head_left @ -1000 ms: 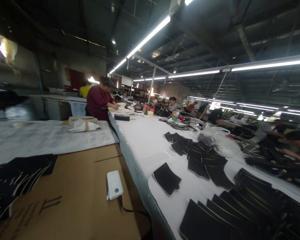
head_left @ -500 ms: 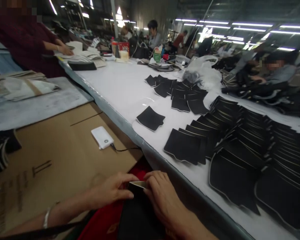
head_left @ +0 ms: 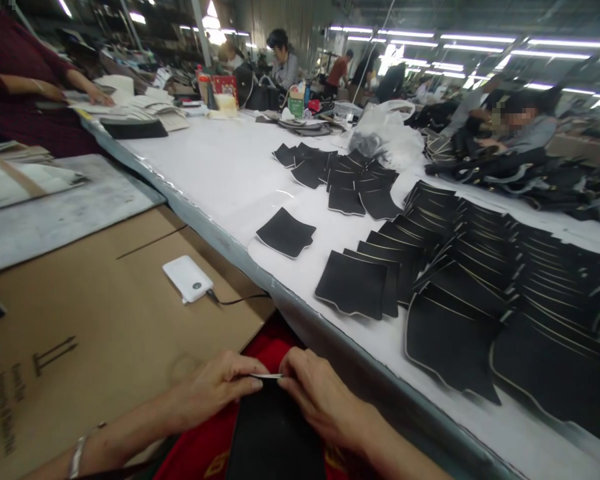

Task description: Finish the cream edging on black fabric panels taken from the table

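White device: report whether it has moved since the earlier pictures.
No. The white device lies in the same spot near the dark line on the cardboard; only the view has shifted.

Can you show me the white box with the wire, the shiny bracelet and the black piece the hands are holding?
White box (head_left: 185, 277): head view, on the middle of its top.
Bracelet (head_left: 77, 459): head view, on its silver band.
Black piece (head_left: 275, 430): head view, on its flat dark side, below the pale edge.
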Tool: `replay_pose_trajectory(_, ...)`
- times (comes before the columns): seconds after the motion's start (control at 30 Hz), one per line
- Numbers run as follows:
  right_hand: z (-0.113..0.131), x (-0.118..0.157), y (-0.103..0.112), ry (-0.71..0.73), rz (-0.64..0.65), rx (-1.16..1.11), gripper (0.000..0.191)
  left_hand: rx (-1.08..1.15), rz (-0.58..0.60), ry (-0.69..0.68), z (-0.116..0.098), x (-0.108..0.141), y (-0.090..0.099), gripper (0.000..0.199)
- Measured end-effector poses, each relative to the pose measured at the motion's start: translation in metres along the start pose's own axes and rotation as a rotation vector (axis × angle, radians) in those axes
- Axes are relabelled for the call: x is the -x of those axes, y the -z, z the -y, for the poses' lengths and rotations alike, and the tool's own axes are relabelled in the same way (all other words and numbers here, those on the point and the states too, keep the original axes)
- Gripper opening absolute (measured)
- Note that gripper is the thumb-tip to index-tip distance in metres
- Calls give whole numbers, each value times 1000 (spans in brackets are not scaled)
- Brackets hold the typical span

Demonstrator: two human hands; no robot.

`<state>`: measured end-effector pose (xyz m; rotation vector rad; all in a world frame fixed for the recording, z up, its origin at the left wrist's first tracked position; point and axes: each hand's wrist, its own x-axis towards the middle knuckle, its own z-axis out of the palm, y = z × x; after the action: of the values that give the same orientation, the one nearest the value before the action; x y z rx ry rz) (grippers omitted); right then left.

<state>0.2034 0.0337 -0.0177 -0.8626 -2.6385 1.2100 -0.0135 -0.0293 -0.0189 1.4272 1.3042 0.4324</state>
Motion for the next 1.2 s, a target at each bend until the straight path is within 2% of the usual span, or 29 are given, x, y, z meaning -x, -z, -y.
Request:
replay_pose_trajectory(0.17,-3,0,-2,31,-9,-46,10,-2,6,-15,-1,1,0,31)
replay_pose_trajectory(0.27,-6,0,-7,41,-10,-36,11,-79,4,-34,0,-1,-2,30)
replay_pose_trajectory(0.4,-8,-2,-12,66,-4,30,12,-212,-46,-136,2,-7,-9,29)
replay_pose_trajectory(0.5,-8,-3,-12,66,-10,58,14,-209,-69,-165,3,-12,-15,29)
replay_pose_trajectory(0.57,-8,-2,-9,49,-30,-1,12,-193,-77,-172,3,-14,-19,28)
replay_pose_trajectory(0.67,-12,4,-3,38,-42,-104,12,-153,-50,-174,1,-15,-21,24)
replay_pose_trajectory(0.8,-22,11,-1,69,2,-91,19,-156,12,-168,0,-15,-19,24)
replay_pose_trajectory(0.97,-30,13,-5,60,2,-148,6,-180,21,-134,2,-14,-19,25)
replay_pose_trajectory(1.2,-28,10,-11,9,-20,-265,5,-204,15,-101,1,-17,-23,24)
